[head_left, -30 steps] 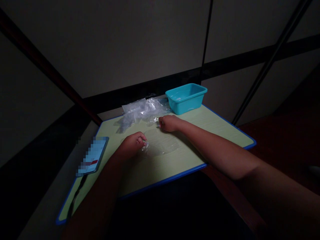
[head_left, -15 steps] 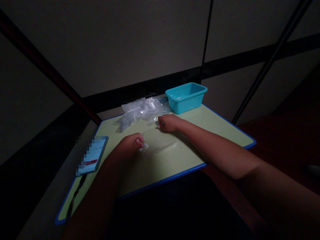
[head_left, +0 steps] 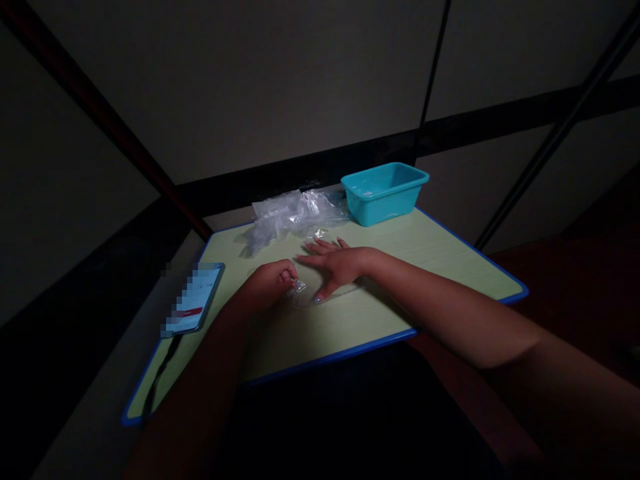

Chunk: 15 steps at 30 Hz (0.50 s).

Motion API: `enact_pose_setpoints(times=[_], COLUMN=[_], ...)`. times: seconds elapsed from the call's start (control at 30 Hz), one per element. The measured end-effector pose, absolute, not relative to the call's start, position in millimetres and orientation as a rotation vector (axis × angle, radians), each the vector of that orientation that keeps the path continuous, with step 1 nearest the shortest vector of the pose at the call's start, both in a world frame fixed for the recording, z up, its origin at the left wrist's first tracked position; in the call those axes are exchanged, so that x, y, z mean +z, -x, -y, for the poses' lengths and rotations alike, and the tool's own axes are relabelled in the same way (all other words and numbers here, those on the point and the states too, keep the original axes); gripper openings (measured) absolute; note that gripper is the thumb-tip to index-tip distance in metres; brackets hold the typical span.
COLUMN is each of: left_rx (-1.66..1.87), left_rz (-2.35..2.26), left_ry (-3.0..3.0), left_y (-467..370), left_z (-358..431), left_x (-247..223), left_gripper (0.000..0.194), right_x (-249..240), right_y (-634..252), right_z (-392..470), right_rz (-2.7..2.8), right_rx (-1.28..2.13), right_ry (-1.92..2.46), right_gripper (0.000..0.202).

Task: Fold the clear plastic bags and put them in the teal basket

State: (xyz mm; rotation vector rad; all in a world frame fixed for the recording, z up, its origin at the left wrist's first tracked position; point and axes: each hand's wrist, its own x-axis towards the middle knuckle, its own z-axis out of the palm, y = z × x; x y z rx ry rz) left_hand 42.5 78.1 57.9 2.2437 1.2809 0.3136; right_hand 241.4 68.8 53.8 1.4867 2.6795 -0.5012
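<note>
Near the middle of the table, my left hand [head_left: 274, 280] is closed on the edge of a clear plastic bag [head_left: 300, 288]. The bag lies flat towards the right, and its outline is faint against the pale table [head_left: 370, 313]. My right hand [head_left: 337, 265] rests over the bag with fingers spread, palm down, and holds nothing. Part of the bag is hidden beneath that hand. Just beyond the fingertips lies a pile of crumpled clear plastic bags [head_left: 300, 217].
A turquoise plastic basin [head_left: 385, 200] stands at the back right of the table, beside the pile. A phone [head_left: 200, 300] with a lit, partly blurred screen lies at the left edge, a dark strap [head_left: 163, 373] near it. A wall [head_left: 300, 87] rises behind the table.
My right hand has gone from curled fingers near the pile to spread fingers, closer to me over the bag. My left hand keeps its hold. The view has shifted slightly.
</note>
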Motion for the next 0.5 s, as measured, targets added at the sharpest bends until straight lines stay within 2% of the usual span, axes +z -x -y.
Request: enact_pose_setpoints(times=[0.3, 0.5], left_rx=[0.335, 0.751], left_rz=[-1.267, -1.330], left_ry=[-2.303, -2.527], left_y=[-36, -38], left_z=[-85, -86], left_x=[46, 51], left_gripper=[0.009, 0.014], right_x=[45, 47], right_y=[-237, -236], right_z=[-70, -68], right_rz=[-2.639, -2.632], right_rx=[-0.520, -0.504], right_ry=[-1.407, -1.392], right_gripper=[0.113, 0.111])
